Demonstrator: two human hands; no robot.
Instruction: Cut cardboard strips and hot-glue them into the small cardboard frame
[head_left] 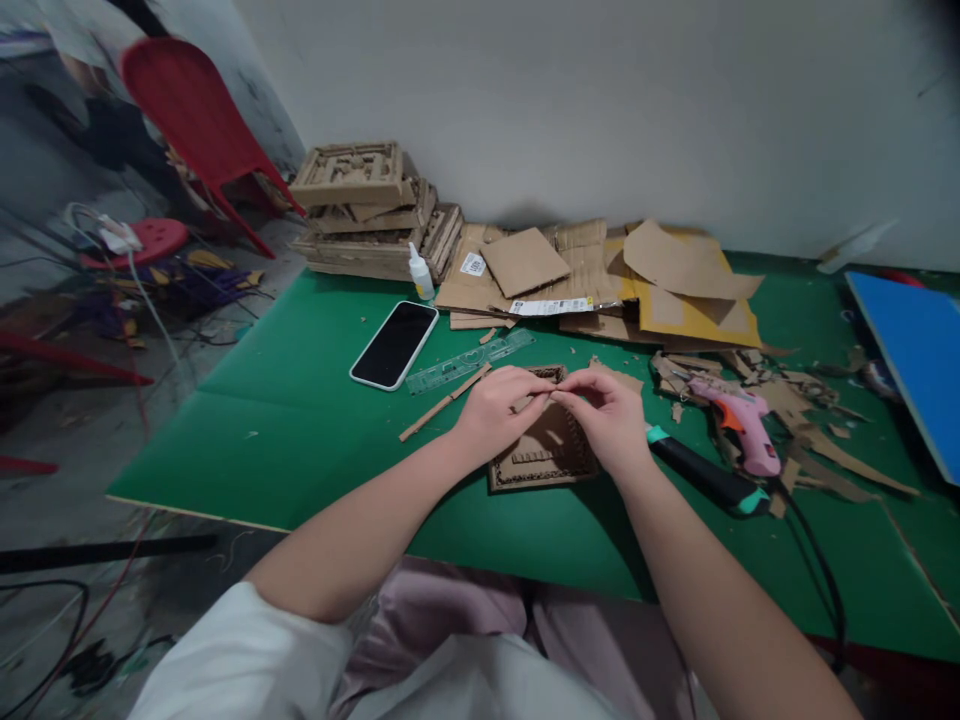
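My left hand (499,412) and my right hand (606,412) meet fingertip to fingertip over a shallow cardboard tray (541,478) with corrugated strips along its edges. Both are pinched closed around a small brown piece of cardboard (553,391), mostly hidden by the fingers. Left of the tray lie a thin cardboard strip (439,408) and a clear plastic ruler (469,362). Beside my right wrist rests a utility knife (709,475) with a black and teal handle.
A phone (395,345) and a white glue bottle (420,272) stand to the left. Stacked cardboard pieces (360,215) and flat sheets (529,262) line the wall. At right are a pink glue gun (742,425), its cable, cardboard scraps (817,425) and a blue board (915,360).
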